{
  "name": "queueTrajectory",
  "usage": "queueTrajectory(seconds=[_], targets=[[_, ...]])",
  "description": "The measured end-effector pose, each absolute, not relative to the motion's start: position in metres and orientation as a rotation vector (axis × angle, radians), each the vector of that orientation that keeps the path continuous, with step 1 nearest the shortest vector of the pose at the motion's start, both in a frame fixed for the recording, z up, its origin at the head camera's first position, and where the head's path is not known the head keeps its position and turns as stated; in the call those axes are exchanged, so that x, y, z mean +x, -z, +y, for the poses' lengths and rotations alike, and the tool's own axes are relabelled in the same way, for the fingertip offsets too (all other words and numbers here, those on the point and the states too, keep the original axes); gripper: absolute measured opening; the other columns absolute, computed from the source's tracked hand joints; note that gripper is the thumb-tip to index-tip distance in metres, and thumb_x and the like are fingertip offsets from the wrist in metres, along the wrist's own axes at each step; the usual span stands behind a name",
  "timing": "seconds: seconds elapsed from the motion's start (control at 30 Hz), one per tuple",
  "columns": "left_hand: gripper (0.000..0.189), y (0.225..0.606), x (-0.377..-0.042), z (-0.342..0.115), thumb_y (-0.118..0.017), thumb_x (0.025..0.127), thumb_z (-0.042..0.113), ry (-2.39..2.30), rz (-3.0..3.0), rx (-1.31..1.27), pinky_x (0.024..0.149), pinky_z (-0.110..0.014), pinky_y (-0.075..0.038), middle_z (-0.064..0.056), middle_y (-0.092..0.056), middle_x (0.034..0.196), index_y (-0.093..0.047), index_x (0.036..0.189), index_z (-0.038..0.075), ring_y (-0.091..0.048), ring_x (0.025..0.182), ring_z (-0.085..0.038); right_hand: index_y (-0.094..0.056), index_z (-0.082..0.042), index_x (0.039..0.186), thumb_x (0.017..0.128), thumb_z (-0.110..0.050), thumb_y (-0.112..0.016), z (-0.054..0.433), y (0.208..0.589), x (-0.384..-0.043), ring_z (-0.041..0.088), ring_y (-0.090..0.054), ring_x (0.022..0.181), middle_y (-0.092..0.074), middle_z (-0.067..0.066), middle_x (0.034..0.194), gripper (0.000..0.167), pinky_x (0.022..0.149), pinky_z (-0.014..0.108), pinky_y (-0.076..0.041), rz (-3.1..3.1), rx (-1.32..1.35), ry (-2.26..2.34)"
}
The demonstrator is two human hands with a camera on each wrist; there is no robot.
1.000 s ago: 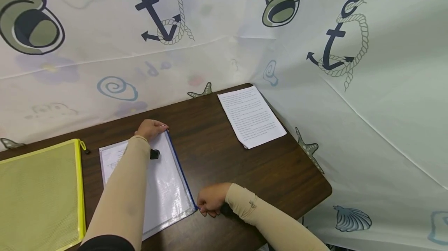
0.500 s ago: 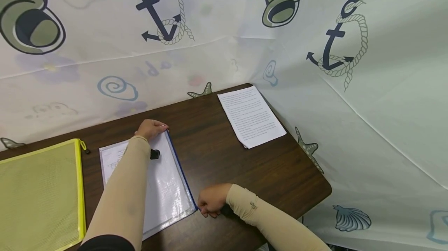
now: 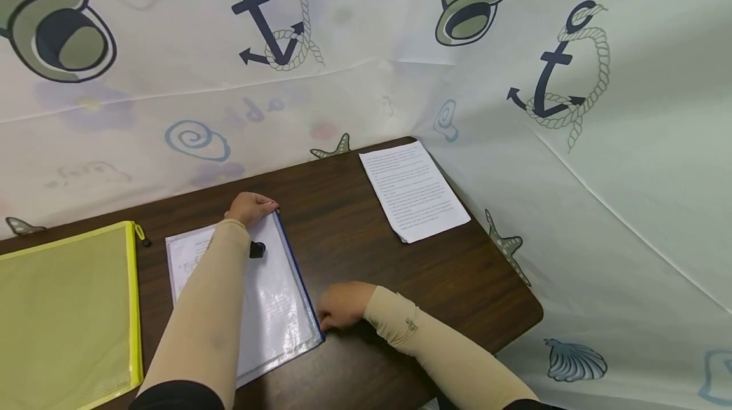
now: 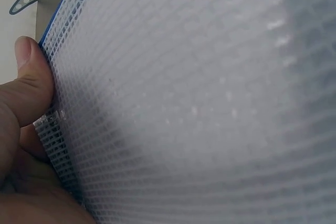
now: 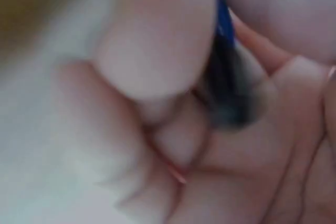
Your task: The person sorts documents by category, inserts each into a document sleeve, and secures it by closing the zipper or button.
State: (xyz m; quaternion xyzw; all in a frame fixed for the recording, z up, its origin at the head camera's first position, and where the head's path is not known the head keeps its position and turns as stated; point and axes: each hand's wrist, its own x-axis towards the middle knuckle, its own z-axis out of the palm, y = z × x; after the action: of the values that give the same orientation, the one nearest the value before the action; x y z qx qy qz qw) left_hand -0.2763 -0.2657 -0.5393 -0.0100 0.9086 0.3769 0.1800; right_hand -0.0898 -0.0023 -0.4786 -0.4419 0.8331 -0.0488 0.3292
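Our left hand [image 3: 250,208] pinches the clear mesh-plastic pouch [image 3: 274,314] on the brown tabletop [image 3: 349,232]; our right hand [image 3: 345,304] grips its blue-black tab [image 5: 226,72]. We're likely working its blue zip edge [image 3: 299,270]; the next pull wants tautness.

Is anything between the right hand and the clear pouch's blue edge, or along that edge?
Nothing visible blocks the right hand, which is at the near end of the blue edge. Along it, only the left hand intrudes, pinching the pouch at the far end. The printed sheets lie apart.
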Motion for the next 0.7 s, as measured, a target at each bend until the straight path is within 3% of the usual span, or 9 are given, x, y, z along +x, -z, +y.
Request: queueTrajectory(seconds=[0.17, 0.33, 0.57, 0.7], targets=[[0.036, 0.541, -0.27, -0.268, -0.066, 0.099, 0.036, -1.103, 2.566, -0.058, 0.106, -0.077, -0.015, -0.021, -0.061, 0.137, -0.076, 0.116, 0.007, -0.045, 0.134, -0.045, -0.071, -0.018, 0.087, 0.095, -0.02, -0.074, -0.043, 0.472, -0.101, -0.001, -0.053, 0.072, -0.062, -0.013, 0.08, 0.009, 0.066, 0.012, -0.042, 2.183, -1.316, 0.166], [0.037, 0.539, -0.267, -0.266, -0.066, 0.099, 0.037, -1.092, 2.548, -0.046, 0.108, -0.078, -0.012, -0.021, -0.058, 0.142, -0.075, 0.12, 0.007, -0.04, 0.139, -0.046, -0.06, -0.018, 0.087, 0.088, -0.026, -0.082, -0.068, 0.495, -0.093, -0.001, -0.05, 0.07, -0.057, -0.013, 0.078, 0.023, 0.064, 0.013, -0.039, 2.151, -1.304, 0.158], [0.041, 0.534, -0.266, -0.272, -0.065, 0.101, 0.02, -1.412, 2.411, 0.012, 0.119, -0.051, -0.028, -0.022, -0.06, 0.139, -0.062, 0.136, -0.002, -0.046, 0.139, -0.038, -0.05, -0.018, 0.081, 0.082, -0.035, -0.085, -0.076, 0.513, -0.091, 0.002, -0.044, 0.064, -0.049, -0.011, 0.07, 0.039, 0.059, 0.015, -0.035, 2.212, -1.278, 0.179], [0.043, 0.53, -0.264, -0.285, -0.056, 0.106, 0.02, -1.543, 2.431, -0.015, 0.115, -0.052, -0.035, -0.02, -0.053, 0.148, -0.053, 0.145, 0.0, -0.046, 0.138, -0.038, -0.049, -0.018, 0.08, 0.082, -0.035, -0.086, -0.075, 0.516, -0.101, 0.002, -0.042, 0.064, -0.045, -0.011, 0.069, 0.041, 0.059, 0.015, -0.033, 2.196, -1.279, 0.201]])
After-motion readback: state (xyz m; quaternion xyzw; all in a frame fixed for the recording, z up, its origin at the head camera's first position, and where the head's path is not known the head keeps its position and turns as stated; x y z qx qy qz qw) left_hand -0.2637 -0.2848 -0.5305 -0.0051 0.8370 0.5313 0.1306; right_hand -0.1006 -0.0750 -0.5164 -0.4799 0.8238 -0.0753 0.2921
